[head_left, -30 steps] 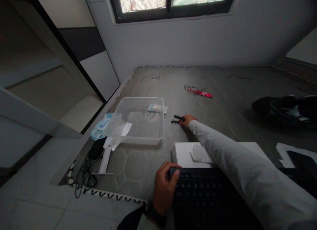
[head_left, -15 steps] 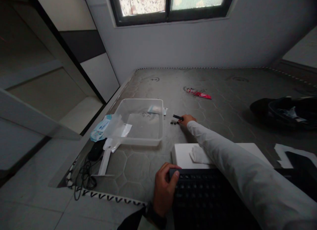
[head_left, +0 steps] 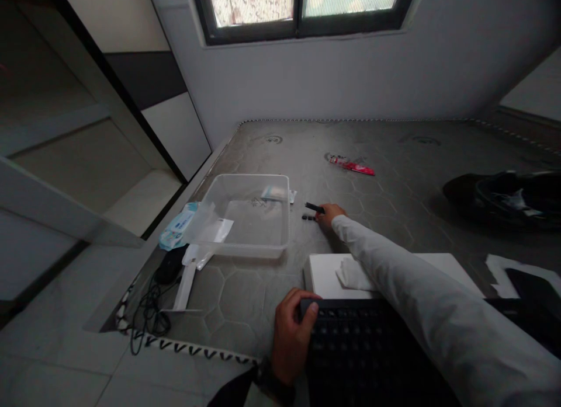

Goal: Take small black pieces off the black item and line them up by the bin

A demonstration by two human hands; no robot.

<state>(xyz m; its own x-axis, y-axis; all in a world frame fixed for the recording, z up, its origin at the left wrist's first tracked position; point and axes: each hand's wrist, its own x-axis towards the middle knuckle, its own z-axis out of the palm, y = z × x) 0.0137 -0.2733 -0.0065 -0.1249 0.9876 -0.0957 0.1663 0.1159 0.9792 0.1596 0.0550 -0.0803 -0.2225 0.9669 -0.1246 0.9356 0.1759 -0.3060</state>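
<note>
Mattress (head_left: 394,156): I see grey quilted hexagons, everything lying on it.
Keyboard (head_left: 368,348): black, at 6 o'clock; my left hand (head_left: 289,337) grips its left end, thumb curled over the top edge.
Clear tray (head_left: 245,211): at 9 o'clock of the small parts, just beside them.
Right hand (head_left: 331,214): arm stretched out, fingertips pinched on a slim black stick (head_left: 314,208).
Black pieces (head_left: 308,218): a tiny row just under the stick, at 9 o'clock of the fingers.
Change: against half a second back, I find both hands and the stick unmoved.
</note>
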